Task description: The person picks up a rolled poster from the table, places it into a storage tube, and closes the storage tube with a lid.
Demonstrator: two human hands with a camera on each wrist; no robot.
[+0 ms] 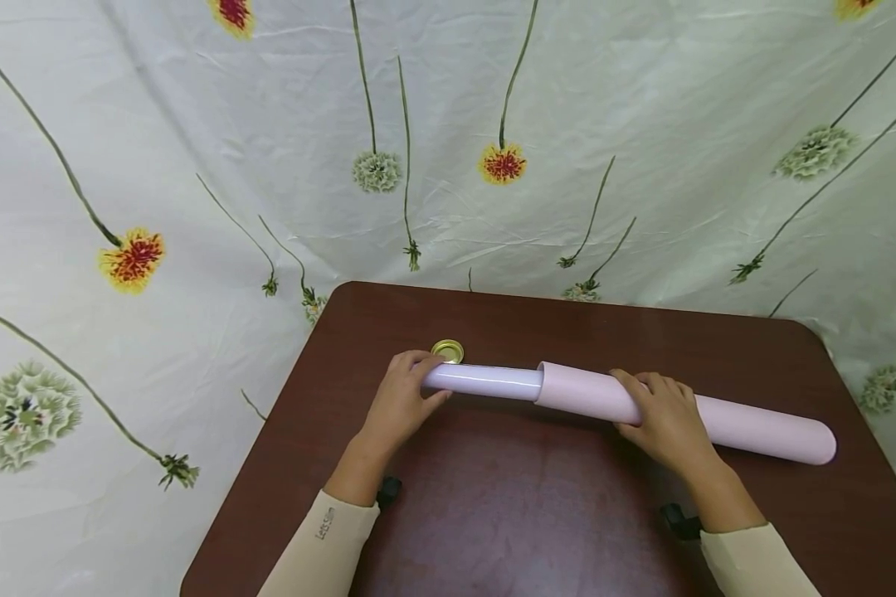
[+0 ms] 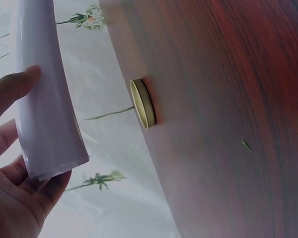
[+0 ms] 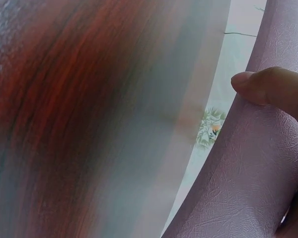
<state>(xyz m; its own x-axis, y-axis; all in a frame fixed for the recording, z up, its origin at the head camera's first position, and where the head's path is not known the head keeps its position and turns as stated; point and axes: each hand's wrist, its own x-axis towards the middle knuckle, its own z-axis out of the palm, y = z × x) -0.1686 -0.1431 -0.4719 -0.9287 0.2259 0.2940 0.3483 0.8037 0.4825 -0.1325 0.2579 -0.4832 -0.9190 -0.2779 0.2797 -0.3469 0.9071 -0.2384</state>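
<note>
A long pink cardboard tube point(image 1: 762, 427) lies slantwise across the right of the head view, its far right end rounded off. My right hand point(image 1: 660, 419) grips it around the middle, thumb on the near side. Out of its open left end sticks a glossy white roll point(image 1: 493, 382), partly inside the tube. The left hand point(image 1: 401, 400) holds the roll near its outer end, thumb on one side and fingers on the other. In the left wrist view the roll's end point(image 2: 57, 166) shows close to the fingertips. A round gold lid point(image 1: 448, 351) lies just behind the left fingers.
The dark reddish-brown table point(image 1: 523, 514) has rounded far corners. Behind it hangs a pale cloth point(image 1: 448, 99) printed with flowers and dandelions. In the left wrist view a tiny green scrap point(image 2: 247, 146) lies on the tabletop.
</note>
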